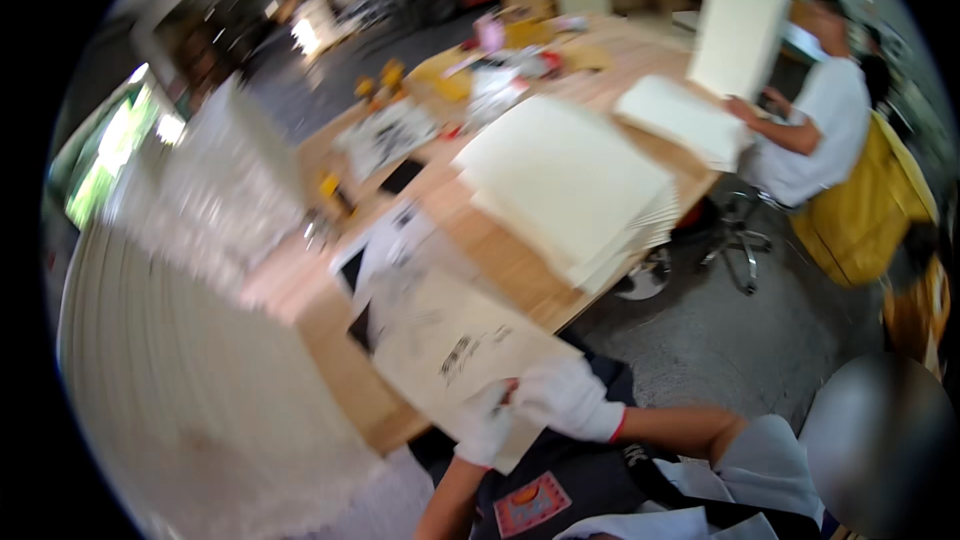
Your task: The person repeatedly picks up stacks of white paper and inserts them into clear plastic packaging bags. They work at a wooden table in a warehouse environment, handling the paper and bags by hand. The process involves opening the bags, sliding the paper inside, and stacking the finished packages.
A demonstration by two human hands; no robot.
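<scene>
Both my hands wear white knitted gloves and come close together over the near end of a cream sheet (430, 325) with black printing. This sheet slants from the table down past its edge toward my lap. My left hand (484, 426) is curled at the sheet's lower part. Beside it my right hand (568, 398), its cuff trimmed in red, has its fingers drawn together, touching or nearly touching the left. A small reddish spot shows between them. Blur hides what the fingers grip. Under the cream sheet lie white printed papers (405, 230) with dark patches.
A fanned stack of cream boards (570, 180) covers much of the wooden table (330, 350). A dark phone (402, 176) and plastic bags (388, 135) lie beyond. Tall wrapped stacks (190, 380) crowd the left. At right a seated person (815, 120) handles a board (738, 35).
</scene>
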